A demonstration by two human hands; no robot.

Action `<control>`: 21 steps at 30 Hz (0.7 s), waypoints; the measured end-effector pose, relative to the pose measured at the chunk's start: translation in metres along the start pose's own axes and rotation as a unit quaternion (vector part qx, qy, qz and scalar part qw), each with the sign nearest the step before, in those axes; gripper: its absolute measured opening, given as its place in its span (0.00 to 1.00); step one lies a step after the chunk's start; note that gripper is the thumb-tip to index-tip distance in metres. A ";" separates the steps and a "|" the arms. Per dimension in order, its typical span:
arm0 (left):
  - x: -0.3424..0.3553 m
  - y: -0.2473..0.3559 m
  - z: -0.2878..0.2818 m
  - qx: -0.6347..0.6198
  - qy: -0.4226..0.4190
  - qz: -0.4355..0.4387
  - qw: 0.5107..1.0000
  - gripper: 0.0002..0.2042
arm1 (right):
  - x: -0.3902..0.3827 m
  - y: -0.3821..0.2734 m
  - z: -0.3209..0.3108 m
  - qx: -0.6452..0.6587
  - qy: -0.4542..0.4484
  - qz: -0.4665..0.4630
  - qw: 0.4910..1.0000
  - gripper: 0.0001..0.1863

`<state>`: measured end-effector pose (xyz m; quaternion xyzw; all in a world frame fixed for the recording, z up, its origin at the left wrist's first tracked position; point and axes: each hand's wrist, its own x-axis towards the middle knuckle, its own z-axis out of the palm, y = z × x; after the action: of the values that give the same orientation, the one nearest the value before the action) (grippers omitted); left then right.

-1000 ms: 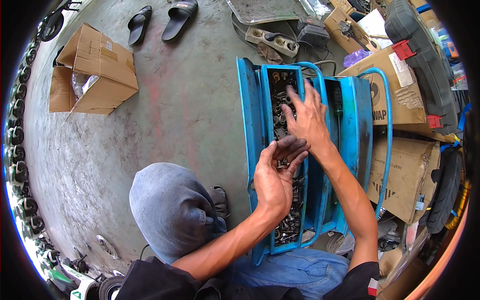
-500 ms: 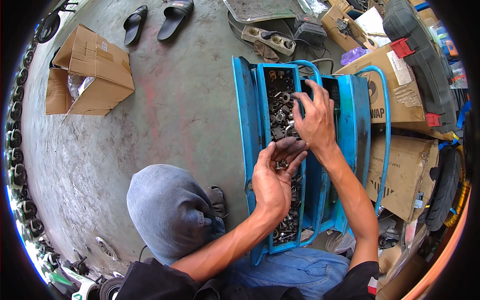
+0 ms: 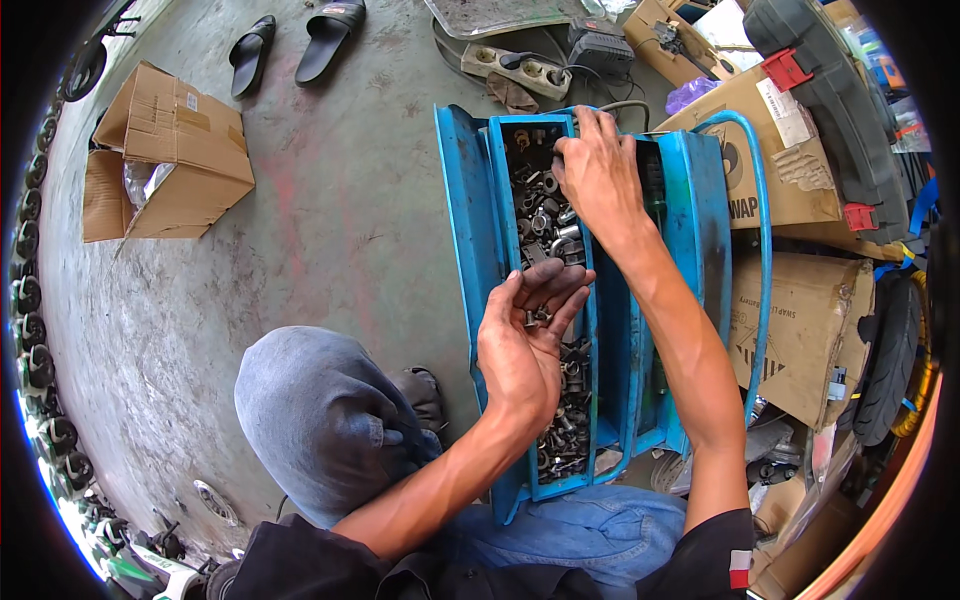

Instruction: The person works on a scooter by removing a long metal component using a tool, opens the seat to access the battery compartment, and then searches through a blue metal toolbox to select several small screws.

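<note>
A blue metal toolbox [image 3: 465, 230] stands open in front of me, with a long tray [image 3: 497, 190] full of loose bolts, nuts and clamps [image 3: 545, 215]. My left hand [image 3: 525, 340] is cupped palm up above the middle of this tray. Several small screws [image 3: 537, 316] lie in its palm. Toward the tray's far end, my right hand [image 3: 605, 180] is palm down over the right-hand wall, thumb on the inner side and fingers bent over the rim. Its fingertips are partly hidden. More small hardware [image 3: 565, 435] shows at the tray's near end.
Tall blue handles [image 3: 762, 230] arch up on the box's right. Cardboard boxes [image 3: 800, 330] and a dark case [image 3: 815, 100] crowd that side. Beyond lie a power strip [image 3: 515, 70] and slippers [image 3: 328, 42]. An open carton [image 3: 190, 165] stands at far left.
My right hand has gone from hovering with spread fingers to resting over the tray wall, a little farther away. The left hand stays cupped around the screws. The whole view has shifted slightly.
</note>
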<state>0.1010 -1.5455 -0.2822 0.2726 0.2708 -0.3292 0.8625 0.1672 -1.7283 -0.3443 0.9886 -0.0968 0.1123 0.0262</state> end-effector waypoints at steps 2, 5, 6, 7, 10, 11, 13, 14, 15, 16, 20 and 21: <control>-0.001 0.000 0.001 0.001 0.004 -0.001 1.000 0.17 | 0.000 0.001 -0.001 0.016 0.015 -0.007 1.000 0.09; -0.001 -0.001 0.002 0.004 0.008 -0.002 1.000 0.17 | 0.004 0.002 -0.007 0.041 -0.017 0.013 0.999 0.08; -0.001 -0.001 0.002 0.006 0.009 -0.001 1.000 0.17 | 0.006 0.000 -0.009 0.043 -0.017 0.011 0.999 0.08; -0.001 -0.001 0.001 0.006 0.011 0.001 1.000 0.17 | 0.010 -0.004 -0.012 0.038 -0.041 0.022 0.998 0.11; 0.000 -0.002 0.000 0.005 0.001 0.001 1.000 0.18 | 0.012 -0.003 -0.010 0.028 -0.056 0.030 0.998 0.11; 0.000 -0.001 0.001 0.007 0.004 0.002 1.000 0.18 | 0.012 -0.003 -0.008 0.026 -0.046 0.027 0.998 0.09; 0.001 0.001 0.001 0.010 0.004 0.003 1.000 0.18 | 0.012 0.005 -0.011 0.084 -0.036 0.038 0.995 0.08; 0.003 0.001 0.000 0.012 -0.001 0.010 1.000 0.18 | 0.011 0.008 -0.013 0.143 -0.031 0.048 0.988 0.08; 0.004 0.001 0.000 0.014 -0.005 0.016 1.000 0.19 | 0.009 0.013 -0.017 0.173 -0.005 0.052 0.984 0.08; 0.004 0.000 0.002 0.012 -0.006 0.017 1.000 0.19 | 0.006 0.020 -0.025 0.197 0.025 0.048 0.979 0.09; 0.009 0.004 0.002 -0.012 -0.019 0.025 0.999 0.23 | -0.004 0.012 -0.102 0.443 -0.198 0.043 0.874 0.13; 0.009 0.004 0.004 -0.027 -0.017 0.023 0.999 0.22 | -0.010 0.014 -0.114 0.425 -0.204 -0.051 0.880 0.14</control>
<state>0.1109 -1.5501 -0.2841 0.2496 0.2590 -0.3063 0.8814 0.1299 -1.7313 -0.2350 0.9091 0.0072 -0.0633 -0.4117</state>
